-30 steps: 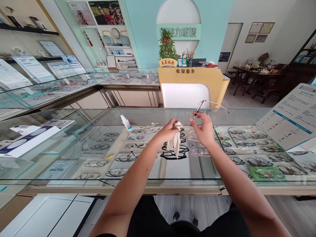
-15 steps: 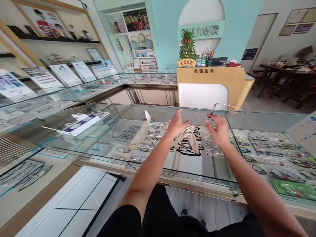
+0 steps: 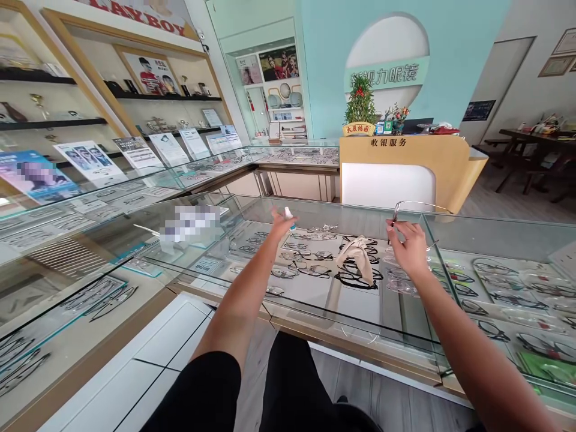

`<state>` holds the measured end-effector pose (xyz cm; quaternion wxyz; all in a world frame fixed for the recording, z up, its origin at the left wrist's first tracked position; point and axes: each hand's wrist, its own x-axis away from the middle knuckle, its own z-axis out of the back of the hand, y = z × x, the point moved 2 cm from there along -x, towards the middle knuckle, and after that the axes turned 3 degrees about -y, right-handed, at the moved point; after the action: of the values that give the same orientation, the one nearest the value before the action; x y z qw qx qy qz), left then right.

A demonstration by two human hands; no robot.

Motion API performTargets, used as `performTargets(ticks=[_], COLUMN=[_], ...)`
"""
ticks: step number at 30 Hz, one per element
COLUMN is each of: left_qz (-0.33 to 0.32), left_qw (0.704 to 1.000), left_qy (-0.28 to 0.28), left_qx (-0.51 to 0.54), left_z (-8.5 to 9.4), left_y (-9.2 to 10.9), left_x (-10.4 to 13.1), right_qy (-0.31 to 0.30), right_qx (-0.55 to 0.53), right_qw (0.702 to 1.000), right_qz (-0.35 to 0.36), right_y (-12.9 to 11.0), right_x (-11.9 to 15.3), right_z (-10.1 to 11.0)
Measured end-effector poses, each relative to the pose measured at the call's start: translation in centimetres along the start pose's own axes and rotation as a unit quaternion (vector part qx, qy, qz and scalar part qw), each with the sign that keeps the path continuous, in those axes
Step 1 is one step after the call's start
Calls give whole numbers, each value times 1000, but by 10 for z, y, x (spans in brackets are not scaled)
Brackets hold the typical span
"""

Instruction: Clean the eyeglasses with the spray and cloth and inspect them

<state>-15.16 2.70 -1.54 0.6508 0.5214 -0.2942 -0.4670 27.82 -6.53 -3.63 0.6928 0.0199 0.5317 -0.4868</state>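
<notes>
At the small white spray-type bottle (image 3: 288,212) on the glass counter is my left hand (image 3: 279,227), its fingers spread about the bottle; contact is hard to make out. My right hand (image 3: 410,243) pinches a pair of glasses (image 3: 396,211) above the counter, with one thin temple stretching out to the right. Between my hands a crumpled beige cloth (image 3: 360,257) lies on the glass top, over dark-framed glasses (image 3: 355,281) displayed in the case beneath.
The glass display counter (image 3: 315,306) runs across in front of me, with rows of eyeglasses inside. A pixelated white item (image 3: 191,225) stands on its left part. Behind is a wooden cashier desk (image 3: 400,153) with a plant (image 3: 360,105). Shelves line the left wall.
My left hand has moved left, from beside the cloth to the bottle. My right hand keeps hold of the glasses. The view has turned left.
</notes>
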Motion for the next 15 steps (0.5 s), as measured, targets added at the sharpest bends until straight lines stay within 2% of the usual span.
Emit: performTargets(ticks=[4, 8, 12, 15], left_qz=[21, 30, 31, 7], left_qw=[998, 995, 991, 984], left_qy=[-20, -27, -14, -6], left_qx=[52, 89, 131, 178], left_z=[-1, -6, -14, -26], left_y=[-23, -29, -14, 15], left_x=[-12, -19, -23, -25], right_qy=[-3, -8, -17, -19], right_qx=[4, 10, 16, 19], right_qw=[1000, 1000, 1000, 999], right_qz=[-1, -8, -17, -18], right_y=[2, 2, 2, 3], right_x=[0, 0, -1, -1], right_z=[-2, -2, -1, -1])
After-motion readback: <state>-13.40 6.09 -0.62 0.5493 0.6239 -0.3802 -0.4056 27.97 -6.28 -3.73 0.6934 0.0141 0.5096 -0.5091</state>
